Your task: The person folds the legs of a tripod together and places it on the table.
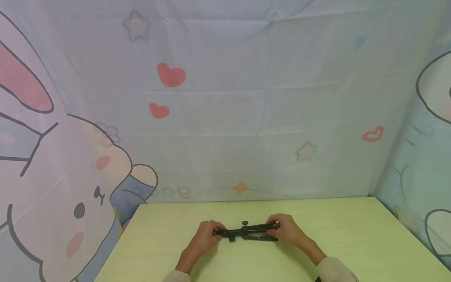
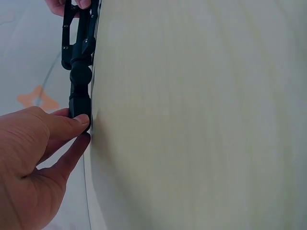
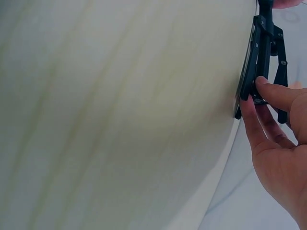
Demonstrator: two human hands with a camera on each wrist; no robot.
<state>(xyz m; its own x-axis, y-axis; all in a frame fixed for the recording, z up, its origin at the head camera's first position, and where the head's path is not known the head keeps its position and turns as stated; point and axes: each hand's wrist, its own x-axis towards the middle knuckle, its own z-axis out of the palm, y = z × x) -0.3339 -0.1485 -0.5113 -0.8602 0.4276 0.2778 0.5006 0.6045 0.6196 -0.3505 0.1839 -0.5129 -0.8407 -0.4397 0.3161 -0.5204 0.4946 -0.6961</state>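
A small black tripod lies lengthwise between my two hands, low over the table. My left hand pinches its narrow end; in the left wrist view the thumb presses on that end. At the other end, where the legs are, my right hand grips with thumb and fingers, as the right wrist view shows around the leg tips. One leg angles slightly away from the rest, toward the near side. Two round knobs stick out from the body, one on the far side and one on the near side.
The pale yellow-green tabletop reaches back to a hanging cloth printed with hearts and stars. More printed cloth, with a large rabbit, covers the left side, and another panel stands on the right.
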